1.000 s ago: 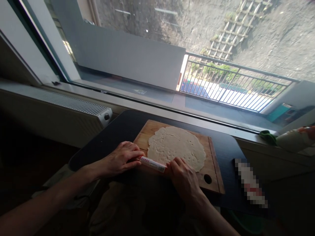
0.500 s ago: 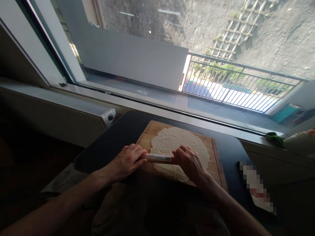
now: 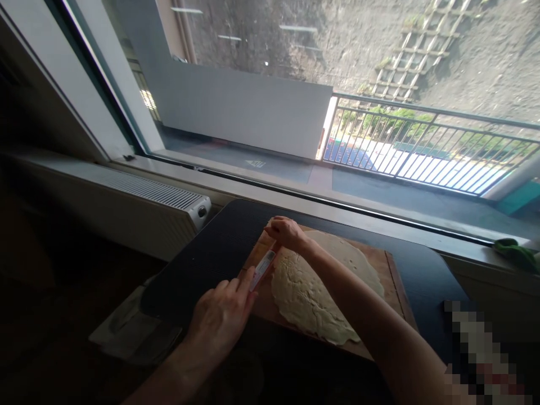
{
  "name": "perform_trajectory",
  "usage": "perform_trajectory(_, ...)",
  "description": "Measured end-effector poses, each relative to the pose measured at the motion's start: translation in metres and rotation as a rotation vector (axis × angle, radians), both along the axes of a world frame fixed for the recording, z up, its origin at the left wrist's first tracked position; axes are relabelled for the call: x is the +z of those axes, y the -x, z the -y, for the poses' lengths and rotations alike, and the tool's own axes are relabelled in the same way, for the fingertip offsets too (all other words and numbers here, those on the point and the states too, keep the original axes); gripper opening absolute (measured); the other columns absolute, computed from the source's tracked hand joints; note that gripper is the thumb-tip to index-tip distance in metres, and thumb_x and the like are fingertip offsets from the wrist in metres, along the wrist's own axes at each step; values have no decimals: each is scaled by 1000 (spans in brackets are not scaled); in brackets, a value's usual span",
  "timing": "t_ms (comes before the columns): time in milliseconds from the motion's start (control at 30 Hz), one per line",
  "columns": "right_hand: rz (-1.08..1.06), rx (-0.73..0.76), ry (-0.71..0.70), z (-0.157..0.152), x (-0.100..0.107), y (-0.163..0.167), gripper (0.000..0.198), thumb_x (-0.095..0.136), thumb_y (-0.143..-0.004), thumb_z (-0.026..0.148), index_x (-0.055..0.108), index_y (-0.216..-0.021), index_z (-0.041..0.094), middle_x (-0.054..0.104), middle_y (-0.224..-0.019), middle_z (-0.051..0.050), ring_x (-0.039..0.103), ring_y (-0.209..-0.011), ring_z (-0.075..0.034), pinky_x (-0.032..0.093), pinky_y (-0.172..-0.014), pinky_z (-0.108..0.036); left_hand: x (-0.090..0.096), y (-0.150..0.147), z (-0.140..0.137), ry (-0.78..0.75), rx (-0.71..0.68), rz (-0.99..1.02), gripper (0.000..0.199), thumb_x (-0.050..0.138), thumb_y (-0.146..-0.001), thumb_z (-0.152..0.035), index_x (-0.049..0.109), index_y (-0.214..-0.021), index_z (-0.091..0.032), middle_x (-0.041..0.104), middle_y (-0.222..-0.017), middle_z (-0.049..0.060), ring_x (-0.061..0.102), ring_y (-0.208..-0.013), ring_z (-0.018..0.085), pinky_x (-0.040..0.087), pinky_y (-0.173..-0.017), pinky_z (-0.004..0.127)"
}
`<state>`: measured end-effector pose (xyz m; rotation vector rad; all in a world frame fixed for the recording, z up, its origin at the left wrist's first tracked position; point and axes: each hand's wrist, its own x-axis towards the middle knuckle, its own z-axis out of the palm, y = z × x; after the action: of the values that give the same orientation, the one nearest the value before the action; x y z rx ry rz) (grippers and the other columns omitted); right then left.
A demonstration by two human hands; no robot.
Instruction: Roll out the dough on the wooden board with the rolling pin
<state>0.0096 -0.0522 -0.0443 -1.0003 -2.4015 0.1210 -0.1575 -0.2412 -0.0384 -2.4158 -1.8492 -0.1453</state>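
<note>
A rolling pin (image 3: pixel 264 269) with a printed label slants over the left part of a wooden board (image 3: pixel 399 292). My left hand (image 3: pixel 228 306) is closed around its near end. The far end is in my right hand (image 3: pixel 284 232), closed near the board's back left corner. Beside the pin, a wide, thin sheet of dough (image 3: pixel 312 295) with a wrinkled surface and uneven edge covers much of the board. My right forearm crosses above the dough and hides part of it.
The board rests on a dark table (image 3: pixel 189 264) by a large window. A white radiator (image 3: pixel 160 197) is at the left, with a pale flat item (image 3: pixel 135 332) below the table's left edge. A blurred-out object (image 3: pixel 481 343) lies at the right. Something green (image 3: pixel 514 253) sits on the sill.
The rolling pin has turned from lying crosswise to a steep slant and shifted left off the dough's middle. My right hand moved away toward the back left; my left hand came nearer. The view shifted slightly.
</note>
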Motion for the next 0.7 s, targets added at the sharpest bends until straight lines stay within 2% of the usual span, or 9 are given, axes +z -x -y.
perform_trajectory(133,-48,85,-13,5,1,-6,36,52,-91,31,54,-58,17,55,-69,0,46,-66,-9,33,-65,-21,-2,-6,3,21,-5,-2,48,34,-95,-31,39,-139,-14,66,-87,8,61,-77,20,43,-68,32)
perform_trajectory(233,-10,36,21,5,5,9,41,49,-91,39,54,-56,18,53,-63,0,45,-63,-10,31,-62,-23,-2,2,5,34,23,19,46,31,-96,-32,42,-137,-14,67,-86,8,63,-77,19,44,-70,31)
perform_trajectory(300,9,-5,16,7,4,17,42,48,-91,37,53,-54,18,51,-59,1,44,-60,-10,30,-63,-24,-2,1,7,40,56,26,46,30,-96,-33,43,-136,-13,68,-86,8,63,-76,19,45,-70,31)
perform_trajectory(500,33,1,-13,13,2,8,38,46,-90,28,54,-55,17,53,-59,1,42,-58,-9,29,-61,-23,1,-22,11,64,61,6,49,33,-94,-32,40,-138,-11,69,-83,10,65,-76,20,46,-69,31)
perform_trajectory(700,77,-17,19,7,4,24,43,42,-92,34,57,-56,17,55,-59,0,41,-55,-9,27,-59,-24,2,-16,12,47,94,27,50,28,-95,-31,41,-137,-8,70,-86,12,66,-73,23,46,-67,35)
